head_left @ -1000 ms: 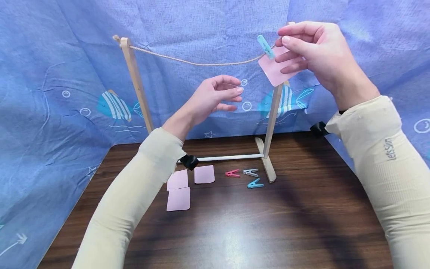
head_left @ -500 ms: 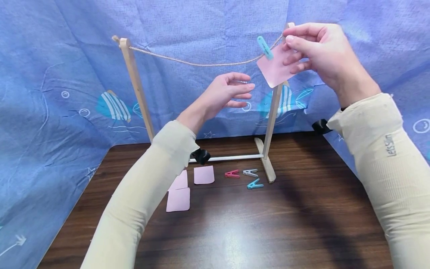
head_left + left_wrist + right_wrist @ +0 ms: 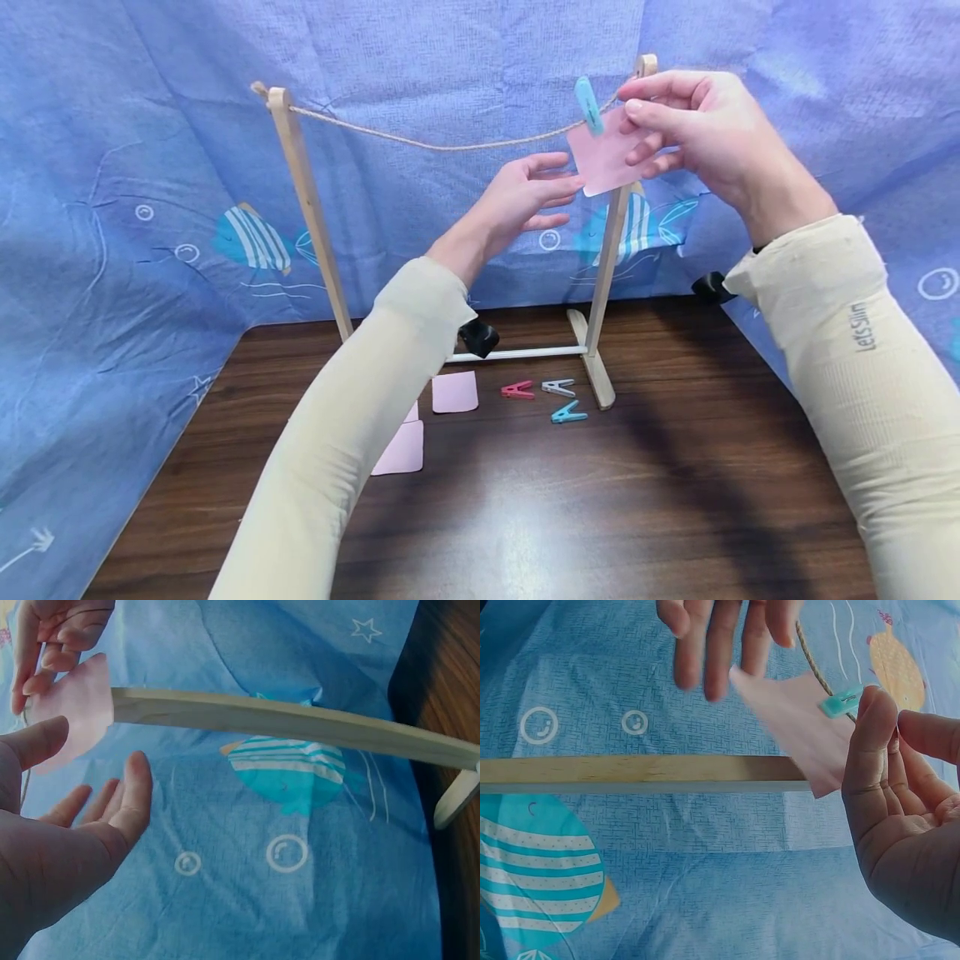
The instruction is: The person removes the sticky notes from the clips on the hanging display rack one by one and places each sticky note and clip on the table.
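Note:
A pink paper square (image 3: 603,154) hangs from a twine line (image 3: 480,147) by a light blue clothespin (image 3: 588,107) near the line's right end. My right hand (image 3: 701,133) pinches the paper's upper right edge at the line, thumb against index finger, other fingers over its right side. My left hand (image 3: 528,196) reaches up to the lower left corner, its fingers relaxed and spread. In the left wrist view, the left thumb (image 3: 45,742) overlaps the paper (image 3: 86,712). The right wrist view has the clothespin (image 3: 844,700) just beyond the right fingertips.
A wooden stand (image 3: 311,208) holds the line between two posts, joined below by a white bar (image 3: 525,354). More pink squares (image 3: 454,392) lie on the dark table, partly behind the left sleeve. Red (image 3: 517,390), grey (image 3: 558,387) and blue (image 3: 568,412) clothespins lie nearby.
My left hand has moved right and slightly up to the paper's lower corner. The right hand has lowered a little, and the paper and clothespin have turned more upright.

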A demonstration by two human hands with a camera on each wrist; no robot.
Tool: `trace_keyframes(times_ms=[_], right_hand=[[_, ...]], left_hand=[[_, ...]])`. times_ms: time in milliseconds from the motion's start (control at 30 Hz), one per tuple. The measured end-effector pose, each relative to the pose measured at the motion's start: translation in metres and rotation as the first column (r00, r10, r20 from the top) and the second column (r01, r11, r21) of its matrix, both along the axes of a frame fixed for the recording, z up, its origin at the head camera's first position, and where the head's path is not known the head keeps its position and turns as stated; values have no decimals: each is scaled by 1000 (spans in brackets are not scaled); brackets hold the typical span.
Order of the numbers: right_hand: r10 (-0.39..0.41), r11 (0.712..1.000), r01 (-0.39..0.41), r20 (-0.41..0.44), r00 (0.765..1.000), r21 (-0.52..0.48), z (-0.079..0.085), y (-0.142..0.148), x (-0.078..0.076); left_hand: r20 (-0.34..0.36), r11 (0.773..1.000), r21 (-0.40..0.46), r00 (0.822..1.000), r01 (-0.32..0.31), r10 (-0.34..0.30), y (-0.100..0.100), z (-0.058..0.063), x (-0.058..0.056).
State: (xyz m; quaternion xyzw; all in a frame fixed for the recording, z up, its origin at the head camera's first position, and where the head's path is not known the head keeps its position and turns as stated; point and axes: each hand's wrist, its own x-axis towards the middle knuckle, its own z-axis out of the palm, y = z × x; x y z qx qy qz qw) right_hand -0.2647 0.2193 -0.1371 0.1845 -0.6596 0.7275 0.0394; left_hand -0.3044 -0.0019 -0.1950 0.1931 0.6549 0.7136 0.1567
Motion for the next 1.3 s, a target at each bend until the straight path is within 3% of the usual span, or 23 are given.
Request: trace_keyframes(times_ms=[133, 300, 400, 600, 700, 933, 1300], right_hand=[[3, 1000, -3, 16, 1000, 15, -2, -1, -1], [17, 999, -17, 4, 1000, 52, -2, -2, -1], [17, 998, -16, -21, 1000, 64, 0, -5, 1], [24, 998, -28, -81, 996, -56, 5, -12, 4], [35, 997, -40, -79, 996, -69, 6, -14, 4], [36, 998, -31, -92, 995, 56, 4, -17, 5], [-8, 975, 27, -90, 996, 220, 7, -20, 1]], left_hand=[[-21, 997, 80, 1000, -14, 15, 11, -2, -1], [-44, 984, 153, 995, -87, 94, 19, -3, 0], [-46, 980, 157, 990, -126, 135, 19, -2, 0], [-50, 973, 142, 981, -180, 189, 15, -1, -1], [-57, 974, 119, 978, -191, 199, 14, 0, -1], [-51, 973, 103, 976, -208, 214, 10, 1, -1], [-71, 977, 67, 976, -203, 208, 7, 1, -2]])
